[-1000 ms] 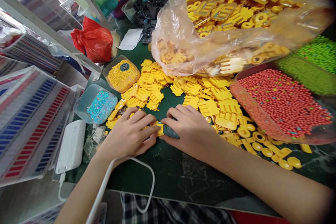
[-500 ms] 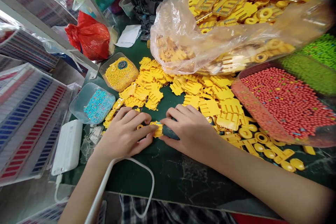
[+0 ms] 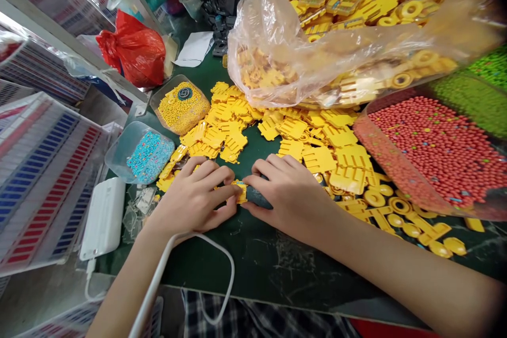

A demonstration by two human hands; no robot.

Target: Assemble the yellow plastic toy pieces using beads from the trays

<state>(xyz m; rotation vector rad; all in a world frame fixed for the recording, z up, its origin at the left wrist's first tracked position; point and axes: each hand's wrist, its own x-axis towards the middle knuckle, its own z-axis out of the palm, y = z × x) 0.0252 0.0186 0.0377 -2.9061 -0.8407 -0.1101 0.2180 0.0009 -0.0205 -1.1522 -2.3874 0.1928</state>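
Observation:
A small yellow plastic piece [image 3: 241,193] with a bluish strip lies between my hands, low over the dark green table. My left hand [image 3: 200,195] pinches its left side between thumb and fingers, which cover part of it. On the right, the curled fingers of my right hand [image 3: 283,195] meet the piece's right edge. A dark rounded object [image 3: 258,198] shows under my right palm, mostly hidden. Flat yellow pieces [image 3: 233,121] are heaped just beyond both hands.
Beads fill a yellow tub [image 3: 181,108], a blue tub [image 3: 144,153] and a red tub [image 3: 431,153]. A plastic bag [image 3: 277,82] of yellow parts stands behind. A white power bank [image 3: 103,219] lies left; its white cable [image 3: 227,264] loops near my left wrist.
My left hand has shifted slightly right and covers more of the yellow piece, which sits a little further right. My right hand has barely moved.

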